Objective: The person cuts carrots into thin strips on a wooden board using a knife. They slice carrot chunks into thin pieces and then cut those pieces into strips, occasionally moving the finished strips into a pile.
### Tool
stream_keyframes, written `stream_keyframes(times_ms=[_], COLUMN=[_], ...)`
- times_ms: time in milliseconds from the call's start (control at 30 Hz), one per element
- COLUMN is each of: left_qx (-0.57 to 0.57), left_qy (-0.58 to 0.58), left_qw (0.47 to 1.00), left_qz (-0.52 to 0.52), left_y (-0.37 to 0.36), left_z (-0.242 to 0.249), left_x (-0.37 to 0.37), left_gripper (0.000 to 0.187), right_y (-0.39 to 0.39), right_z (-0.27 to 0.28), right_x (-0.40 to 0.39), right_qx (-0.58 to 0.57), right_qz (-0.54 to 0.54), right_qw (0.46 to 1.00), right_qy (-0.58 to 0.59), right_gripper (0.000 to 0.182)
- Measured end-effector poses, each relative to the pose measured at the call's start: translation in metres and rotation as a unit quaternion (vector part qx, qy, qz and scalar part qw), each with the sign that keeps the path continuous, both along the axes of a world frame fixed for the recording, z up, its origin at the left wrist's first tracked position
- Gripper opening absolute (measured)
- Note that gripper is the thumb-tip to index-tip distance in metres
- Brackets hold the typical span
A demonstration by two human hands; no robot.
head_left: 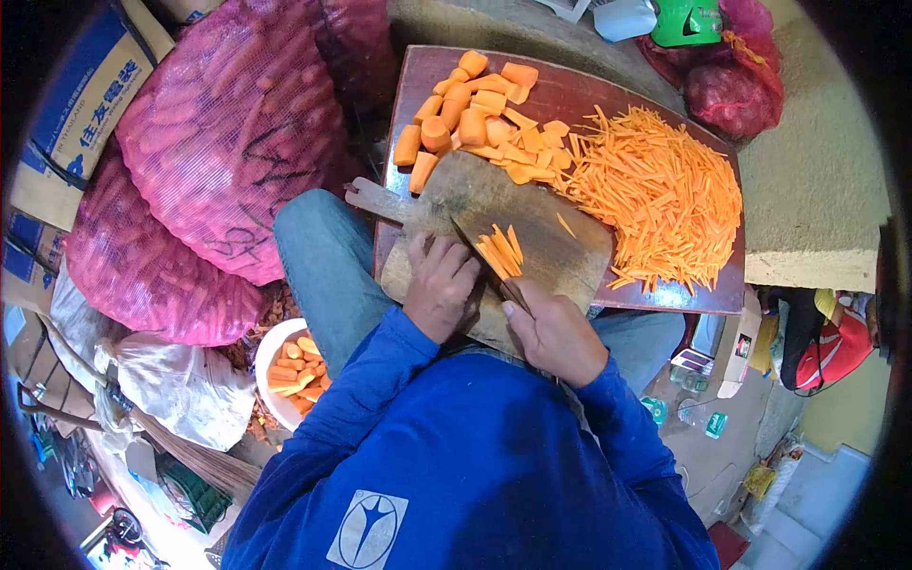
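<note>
A wooden cutting board point(475, 185) with a handle lies tilted at the front of a dark red table, close to my lap. My right hand point(556, 328) is closed round the handle of a knife point(482, 255), whose blade crosses the board toward the upper left. Just left of the blade, my left hand point(442, 285) rests on the board with curled fingers; whatever lies under them is hidden. A few cut carrot sticks point(501, 252) lie against the blade's far side. Beyond the board are carrot chunks and slices point(475, 114), and to the right a large heap of shredded carrot point(665, 199).
The red table point(608, 81) ends near my knees. Pink mesh sacks of carrots point(233, 133) stand at the left. A white tub point(275, 380) of peeled carrots sits beside my leg. At the back right is a red bag point(731, 90) by a concrete ledge point(807, 190).
</note>
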State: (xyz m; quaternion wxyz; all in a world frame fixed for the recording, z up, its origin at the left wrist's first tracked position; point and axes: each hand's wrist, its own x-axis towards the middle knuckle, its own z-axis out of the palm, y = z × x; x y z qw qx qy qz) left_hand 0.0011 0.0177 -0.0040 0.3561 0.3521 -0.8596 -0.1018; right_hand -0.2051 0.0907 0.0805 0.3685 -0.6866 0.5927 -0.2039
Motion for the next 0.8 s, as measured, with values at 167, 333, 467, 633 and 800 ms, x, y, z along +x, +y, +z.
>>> stream_keyframes(times_ms=[167,333,467,633,800], left_qx=[0.008,-0.004,0.000,-0.018,0.008], left_qy=[0.013,0.022,0.006,0.013,0.022], left_qw=[1.000,1.000,1.000,1.000,1.000], left_qz=[0.000,0.005,0.001,0.013,0.011], left_y=[-0.002,-0.001,0.000,-0.001,0.002], left_z=[-0.007,-0.002,-0.006,-0.008,-0.006], left_x=[0.000,0.000,0.001,0.001,-0.001], left_gripper=[0.035,0.035,0.034,0.035,0.028], right_y=[0.001,0.003,-0.001,0.002,0.006], right_z=[0.016,0.002,0.001,-0.005,0.016], right_x=[-0.002,-0.002,0.006,0.002,0.002], right_qx=[0.032,0.025,0.024,-0.011,0.022], right_qz=[-0.008,0.000,0.014,0.000,-0.018], right_qw=[0.999,1.000,0.997,1.000,0.998], right_qy=[-0.028,0.006,0.067,-0.016,-0.057], right_gripper=[0.033,0.032,0.032,0.031,0.028])
